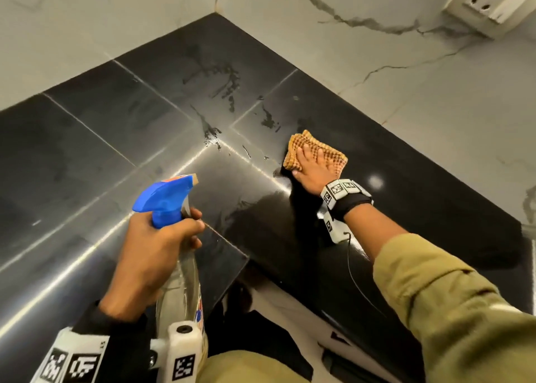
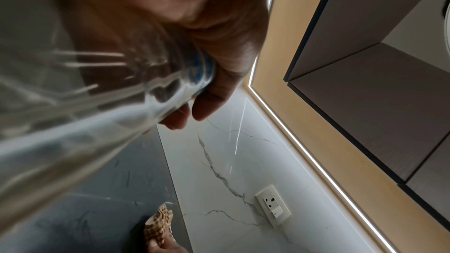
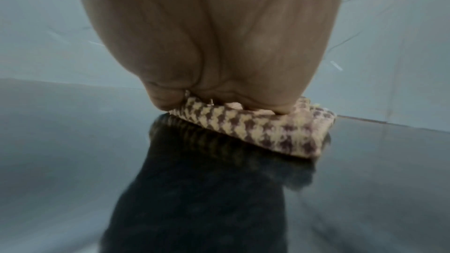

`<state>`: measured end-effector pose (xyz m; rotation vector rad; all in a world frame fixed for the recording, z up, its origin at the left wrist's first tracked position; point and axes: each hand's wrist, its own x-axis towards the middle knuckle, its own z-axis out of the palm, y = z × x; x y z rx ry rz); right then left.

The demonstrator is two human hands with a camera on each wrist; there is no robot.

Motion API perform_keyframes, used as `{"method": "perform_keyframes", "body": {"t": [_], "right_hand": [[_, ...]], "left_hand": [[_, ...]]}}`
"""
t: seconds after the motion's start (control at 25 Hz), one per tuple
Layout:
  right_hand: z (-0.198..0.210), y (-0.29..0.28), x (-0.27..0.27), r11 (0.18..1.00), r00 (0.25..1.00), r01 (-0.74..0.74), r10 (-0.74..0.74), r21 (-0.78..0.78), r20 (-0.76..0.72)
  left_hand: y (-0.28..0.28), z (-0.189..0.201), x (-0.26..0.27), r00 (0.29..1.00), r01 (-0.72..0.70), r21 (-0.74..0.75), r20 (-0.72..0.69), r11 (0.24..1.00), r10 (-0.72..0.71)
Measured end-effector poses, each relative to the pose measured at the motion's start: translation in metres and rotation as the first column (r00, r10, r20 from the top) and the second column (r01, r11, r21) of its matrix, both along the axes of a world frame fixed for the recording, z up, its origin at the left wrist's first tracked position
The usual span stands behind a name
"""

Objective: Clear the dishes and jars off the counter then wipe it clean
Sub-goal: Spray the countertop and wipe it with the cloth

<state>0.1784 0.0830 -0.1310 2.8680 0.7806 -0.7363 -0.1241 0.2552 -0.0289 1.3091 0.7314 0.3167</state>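
Observation:
The black stone counter point(image 1: 95, 139) fills an inside corner and carries wet streaks point(image 1: 229, 92) near its middle. My right hand point(image 1: 311, 169) presses flat on a folded orange checked cloth point(image 1: 333, 155) lying on the counter's right run; in the right wrist view the palm point(image 3: 219, 45) bears down on the cloth point(image 3: 268, 132). My left hand point(image 1: 156, 246) grips the neck of a clear spray bottle point(image 1: 181, 278) with a blue trigger head point(image 1: 165, 197), held above the counter's front edge. Close up, the bottle point(image 2: 73, 122) sits under my curled fingers point(image 2: 214, 91).
White marbled wall panels point(image 1: 377, 63) back the counter on both sides. A white wall socket point(image 1: 487, 5) sits at the upper right. Overhead, grey cabinets point(image 2: 365, 64) with a light strip point(image 2: 304, 151) show in the left wrist view. The counter's front edge drops to a dark floor area point(image 1: 261, 324).

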Motion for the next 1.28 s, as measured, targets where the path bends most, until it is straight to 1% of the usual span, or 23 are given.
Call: {"method": "perform_keyframes", "body": {"t": [0.08, 0.12, 0.2, 0.24, 0.28, 0.36, 0.44, 0.56, 0.64, 0.72, 0.76, 0.8, 0.84, 0.88, 0.92, 0.96, 1.0, 1.08, 1.12, 1.16, 1.2, 1.24, 1.28], "right_hand": [[-0.002, 0.013, -0.037, 0.970, 0.970, -0.241, 0.241, -0.036, -0.009], [-0.003, 0.016, -0.066, 0.916, 0.916, -0.400, 0.400, -0.001, -0.016], [-0.002, 0.011, -0.125, 0.750, 0.754, -0.643, 0.655, 0.158, -0.043], [-0.002, 0.006, -0.143, 0.667, 0.669, -0.717, 0.740, 0.201, -0.069], [0.000, 0.001, -0.155, 0.623, 0.619, -0.751, 0.780, 0.219, -0.094], [-0.002, -0.011, -0.146, 0.598, 0.591, -0.775, 0.800, 0.206, -0.103], [-0.003, -0.011, -0.100, 0.631, 0.636, -0.752, 0.771, 0.193, -0.043], [-0.015, -0.006, 0.025, 0.783, 0.787, -0.617, 0.617, 0.083, 0.030], [-0.016, -0.013, 0.122, 0.904, 0.903, -0.422, 0.413, 0.064, 0.114], [-0.011, -0.031, 0.192, 0.985, 0.982, -0.167, 0.162, 0.041, 0.095], [-0.010, -0.037, 0.212, 0.998, 0.998, -0.042, 0.040, 0.038, 0.050], [-0.006, -0.040, 0.218, 0.999, 0.999, 0.024, -0.025, 0.022, 0.034], [-0.005, -0.039, 0.211, 1.000, 0.999, 0.023, -0.024, 0.018, 0.042], [-0.003, -0.035, 0.197, 0.999, 0.999, -0.035, 0.034, 0.033, 0.042], [-0.002, -0.031, 0.174, 0.988, 0.989, -0.145, 0.144, 0.059, 0.020], [-0.004, -0.029, 0.148, 0.955, 0.958, -0.283, 0.285, 0.092, -0.016], [-0.009, -0.035, 0.116, 0.888, 0.895, -0.438, 0.445, 0.141, -0.019], [-0.011, -0.059, 0.033, 0.664, 0.696, -0.699, 0.717, 0.264, 0.041], [-0.010, -0.078, -0.009, 0.544, 0.587, -0.778, 0.807, 0.313, 0.057], [-0.010, -0.098, -0.041, 0.451, 0.491, -0.828, 0.870, 0.333, 0.042], [-0.012, -0.117, -0.059, 0.419, 0.445, -0.845, 0.896, 0.331, 0.002], [-0.016, -0.134, -0.062, 0.414, 0.429, -0.854, 0.903, 0.314, -0.024], [-0.016, -0.144, -0.054, 0.431, 0.449, -0.851, 0.893, 0.300, -0.007]], "left_hand": [[-0.004, 0.001, 0.006, 0.999, -0.021, 0.012, -0.025, 1.000, 0.022], [-0.007, 0.002, 0.011, 0.999, -0.032, 0.015, -0.034, 0.999, 0.033], [-0.013, 0.004, 0.025, 0.997, -0.055, 0.024, -0.043, 0.998, 0.056], [-0.016, 0.006, 0.034, 0.997, -0.059, 0.022, -0.043, 0.998, 0.060], [-0.018, 0.007, 0.040, 0.997, -0.059, 0.019, -0.041, 0.998, 0.060], [-0.026, 0.010, 0.055, 0.998, -0.057, 0.030, -0.038, 0.998, 0.058], [-0.034, 0.012, 0.068, 0.996, -0.070, 0.044, -0.048, 0.997, 0.072], [-0.047, 0.009, 0.081, 0.994, -0.083, 0.059, -0.060, 0.995, 0.087], [-0.052, 0.008, 0.082, 0.993, -0.079, 0.069, -0.085, 0.995, 0.085], [-0.057, 0.005, 0.084, 0.988, -0.088, 0.090, -0.118, 0.992, 0.099], [-0.059, 0.003, 0.086, 0.985, -0.095, 0.101, -0.131, 0.990, 0.108], [-0.060, 0.001, 0.090, 0.983, -0.104, 0.103, -0.139, 0.989, 0.117], [-0.063, 0.001, 0.094, 0.982, -0.113, 0.098, -0.140, 0.989, 0.126], [-0.065, 0.000, 0.100, 0.981, -0.122, 0.090, -0.140, 0.988, 0.134], [-0.067, -0.001, 0.106, 0.980, -0.122, 0.089, -0.144, 0.989, 0.134], [-0.071, -0.002, 0.115, 0.981, -0.105, 0.091, -0.152, 0.990, 0.118], [-0.076, -0.003, 0.123, 0.982, -0.079, 0.091, -0.165, 0.993, 0.093], [-0.083, -0.004, 0.139, 0.983, -0.039, 0.090, -0.178, 0.995, 0.054], [-0.085, -0.005, 0.144, 0.983, -0.028, 0.085, -0.179, 0.996, 0.043], [-0.086, -0.004, 0.147, 0.983, -0.020, 0.080, -0.180, 0.997, 0.034], [-0.087, -0.003, 0.150, 0.983, -0.018, 0.077, -0.181, 0.997, 0.031], [-0.087, -0.002, 0.151, 0.983, -0.018, 0.076, -0.180, 0.997, 0.032], [-0.086, 0.000, 0.152, 0.983, -0.018, 0.076, -0.180, 0.997, 0.031]]}}
